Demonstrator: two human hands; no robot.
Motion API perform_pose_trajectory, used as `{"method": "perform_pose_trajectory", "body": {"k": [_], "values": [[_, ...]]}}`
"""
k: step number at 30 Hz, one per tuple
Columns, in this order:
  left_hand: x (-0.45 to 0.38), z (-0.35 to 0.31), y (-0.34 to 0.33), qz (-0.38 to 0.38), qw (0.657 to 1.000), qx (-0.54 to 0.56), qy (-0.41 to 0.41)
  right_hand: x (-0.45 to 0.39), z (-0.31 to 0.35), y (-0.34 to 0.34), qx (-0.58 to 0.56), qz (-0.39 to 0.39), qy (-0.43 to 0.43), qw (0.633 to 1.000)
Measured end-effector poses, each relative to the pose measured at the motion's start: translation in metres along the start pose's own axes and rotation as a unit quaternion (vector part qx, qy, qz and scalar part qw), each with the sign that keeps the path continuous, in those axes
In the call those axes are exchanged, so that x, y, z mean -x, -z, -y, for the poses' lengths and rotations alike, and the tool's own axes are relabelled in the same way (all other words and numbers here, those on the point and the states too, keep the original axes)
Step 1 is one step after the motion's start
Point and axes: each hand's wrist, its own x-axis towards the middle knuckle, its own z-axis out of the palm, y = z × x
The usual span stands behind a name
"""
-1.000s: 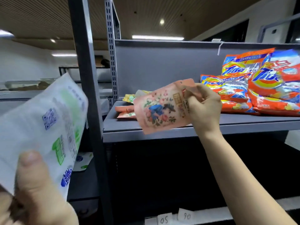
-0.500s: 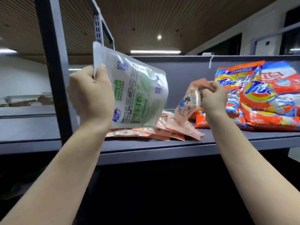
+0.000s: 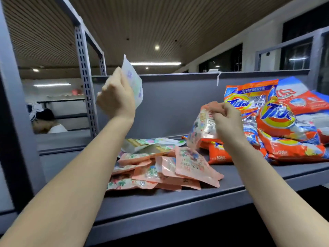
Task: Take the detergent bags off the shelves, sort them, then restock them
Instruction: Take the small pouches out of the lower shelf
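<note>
**Both hands up over the grey shelf, a pouch in each**

The left hand [image 3: 116, 97] is raised above the shelf [image 3: 178, 198], its grip closed on a white pouch [image 3: 135, 82] with green and purple print, held upright and turned nearly edge-on to the camera. The right hand [image 3: 226, 118] is lower and further right, its fingertips pinched together on the top edge of a pink floral pouch [image 3: 201, 129], which hangs down from that grip with its bottom corner just above the pile below (whether it touches, I cannot tell).

That pile of pink pouches [image 3: 169, 172] lies flat and overlapping on the shelf between the two forearms, fanned out toward the front edge. Just behind it lie a few paler pouches with green labels [image 3: 147, 145], against the shelf's grey back panel [image 3: 178, 107].

To the right, a heap of orange Tide bags [image 3: 277, 125] is stacked against the same back panel, some leaning upright, others flat beneath them; one orange bag at the front shows "508" printed on it. The hanging pink pouch is just beside the left edge of this heap.

A perforated grey upright [image 3: 85, 82] of the rack stands at left, and past it another person [image 3: 44, 120] is partly visible in the background.
</note>
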Motion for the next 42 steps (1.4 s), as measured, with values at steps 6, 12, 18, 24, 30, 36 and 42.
{"method": "perform_pose_trajectory", "body": {"k": [6, 12, 18, 24, 30, 36, 42], "values": [[0.076, 0.033, -0.066, 0.461, 0.856, -0.092, -0.216, 0.012, -0.011, -0.025, -0.041, -0.027, -0.068, 0.996], [0.087, 0.046, -0.059, 0.682, 0.706, -0.105, -0.162, 0.027, -0.026, -0.01, 0.24, 0.109, -0.06, 0.963], [0.075, 0.035, -0.041, 0.595, 0.787, -0.137, -0.085, 0.046, -0.023, -0.01, 0.471, 0.176, 0.034, 0.864], [0.071, 0.037, 0.0, 0.583, 0.8, -0.137, -0.043, 0.063, -0.018, -0.014, 0.375, 0.318, -0.02, 0.871], [0.093, 0.037, 0.054, 0.55, 0.825, -0.12, -0.045, 0.093, -0.015, -0.004, 0.312, 0.229, 0.028, 0.922], [0.109, 0.033, 0.107, 0.493, 0.866, -0.084, -0.01, 0.137, 0.001, 0.014, 0.254, 0.173, 0.092, 0.947], [0.128, 0.035, 0.174, 0.447, 0.894, -0.005, 0.001, 0.19, 0.034, 0.024, 0.193, 0.187, 0.113, 0.956]]}}
